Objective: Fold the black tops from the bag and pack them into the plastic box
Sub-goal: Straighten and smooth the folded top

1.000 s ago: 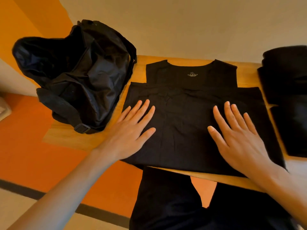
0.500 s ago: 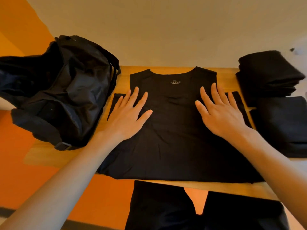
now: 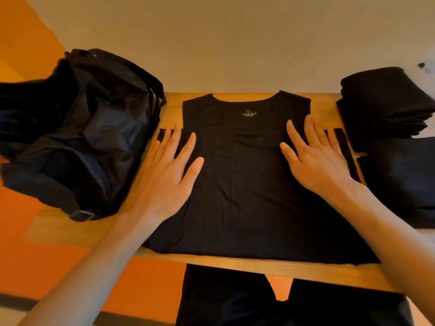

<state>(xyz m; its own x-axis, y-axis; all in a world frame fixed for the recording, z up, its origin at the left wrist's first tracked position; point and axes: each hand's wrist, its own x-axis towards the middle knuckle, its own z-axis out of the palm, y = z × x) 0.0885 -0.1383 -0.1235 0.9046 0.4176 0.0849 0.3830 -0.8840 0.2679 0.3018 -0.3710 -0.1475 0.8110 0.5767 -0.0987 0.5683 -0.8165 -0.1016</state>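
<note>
The black bag (image 3: 77,128) slumps at the table's left edge. Its leftmost part is cut off by the frame and its folds are too dark to see into. Just right of it, the left hand (image 3: 164,168) lies flat, fingers spread, on the black top (image 3: 244,184). The top is spread over the middle of the table (image 3: 235,269), neckline toward the far edge and hem at the near edge. A pale print below the neckline is too small to read. The right hand (image 3: 315,158) also lies flat with fingers apart, covering part of the right sleeve. At the right edge, a stack of folded black tops (image 3: 381,107) and a folded dark piece (image 3: 400,180) nearer the viewer run out of frame. The table is warm wood against a plain pale wall (image 3: 211,43), and the floor (image 3: 35,255) is orange.
</note>
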